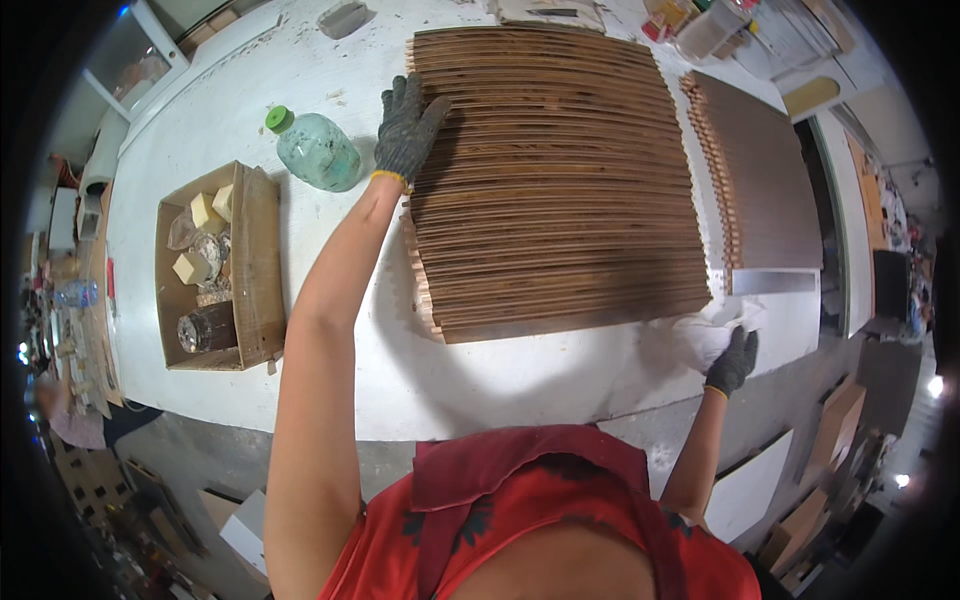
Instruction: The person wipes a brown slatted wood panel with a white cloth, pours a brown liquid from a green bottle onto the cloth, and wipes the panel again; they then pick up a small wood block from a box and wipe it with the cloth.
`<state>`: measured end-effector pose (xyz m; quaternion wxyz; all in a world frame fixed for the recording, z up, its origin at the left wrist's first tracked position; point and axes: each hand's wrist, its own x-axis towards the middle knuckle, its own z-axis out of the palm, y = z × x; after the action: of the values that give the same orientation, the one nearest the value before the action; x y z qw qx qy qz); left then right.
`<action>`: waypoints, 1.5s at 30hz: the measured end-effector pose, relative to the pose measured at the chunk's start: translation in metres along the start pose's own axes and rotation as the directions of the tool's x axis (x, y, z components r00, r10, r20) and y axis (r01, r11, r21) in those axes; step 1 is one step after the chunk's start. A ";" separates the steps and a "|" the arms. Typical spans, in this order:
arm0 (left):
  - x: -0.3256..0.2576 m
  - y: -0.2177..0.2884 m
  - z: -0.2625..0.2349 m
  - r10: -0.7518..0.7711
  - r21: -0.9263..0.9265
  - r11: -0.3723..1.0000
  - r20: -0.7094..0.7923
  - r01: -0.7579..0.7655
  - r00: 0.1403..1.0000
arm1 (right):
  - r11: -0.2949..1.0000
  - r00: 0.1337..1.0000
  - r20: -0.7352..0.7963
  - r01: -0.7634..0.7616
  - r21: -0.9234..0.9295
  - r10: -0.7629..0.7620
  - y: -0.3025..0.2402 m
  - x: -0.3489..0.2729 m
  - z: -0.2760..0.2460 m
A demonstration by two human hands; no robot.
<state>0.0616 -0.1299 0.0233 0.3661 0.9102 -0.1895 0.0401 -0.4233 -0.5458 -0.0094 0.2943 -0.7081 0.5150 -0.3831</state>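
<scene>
A broad stack of brown wooden strips (560,190), laid edge to edge in rows, covers the middle of the white table. My left hand (405,130), in a dark grey glove with a yellow cuff, rests at the stack's upper left edge with its fingers stretched out. At the near right corner, my right hand (735,360), gloved alike, has its fingers closed on a white cloth (700,335). The cloth lies bunched against the table beside the stack. Part of it is hidden by the hand.
Left of the stack lies a clear plastic bottle (318,152) with a green cap. A cardboard box (262,270) holds pale blocks and a dark jar. Another stack of brown boards (760,175) stands at the right. Containers (710,30) sit at the far right.
</scene>
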 end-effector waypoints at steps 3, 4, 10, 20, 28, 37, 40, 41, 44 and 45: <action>0.013 -0.017 0.010 -0.105 -0.009 0.994 0.029 0.105 0.994 | 0.932 0.986 0.136 0.044 0.361 -0.099 -0.126 0.008 0.040; 0.014 -0.025 0.016 -0.135 -0.062 0.989 0.029 0.137 0.990 | 0.935 0.971 0.071 0.199 0.295 -0.230 -0.157 0.009 0.069; 0.016 -0.025 0.026 -0.106 -0.220 0.968 0.071 0.119 0.992 | 0.546 0.436 0.388 0.803 0.240 -0.812 -0.245 0.023 0.268; 0.020 -0.041 0.034 -0.028 -0.123 0.992 0.071 0.036 0.997 | 0.305 0.012 0.651 0.890 0.338 -0.759 -0.313 -0.081 0.362; 0.017 -0.036 0.031 -0.058 -0.049 0.997 0.039 0.060 0.998 | 0.478 0.265 0.809 0.878 0.022 -0.525 -0.288 0.007 0.325; 0.020 -0.043 0.033 -0.014 -0.086 0.996 0.083 0.021 0.996 | 0.275 -0.022 0.843 0.940 0.200 -0.537 -0.345 -0.116 0.372; 0.021 -0.042 0.033 -0.055 -0.018 0.998 0.088 0.056 0.995 | 0.215 -0.078 0.724 0.928 0.304 -0.685 -0.318 -0.075 0.362; 0.021 -0.038 0.033 -0.063 -0.015 0.998 0.096 0.065 0.993 | 0.213 -0.058 0.689 0.930 0.301 -0.722 -0.306 -0.050 0.353; 0.017 -0.040 0.034 -0.052 -0.023 0.998 0.049 0.054 0.997 | 0.515 0.257 0.807 0.854 0.068 -0.532 -0.283 0.012 0.323; 0.016 -0.040 0.034 -0.049 -0.025 0.998 0.033 0.050 0.998 | 0.479 0.316 0.803 0.877 -0.043 -0.506 -0.274 0.040 0.315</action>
<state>0.0897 -0.1318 -0.0243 0.3757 0.9103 -0.1732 0.0136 -0.0122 -0.4957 0.0542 0.0758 -0.9944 0.0647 -0.0343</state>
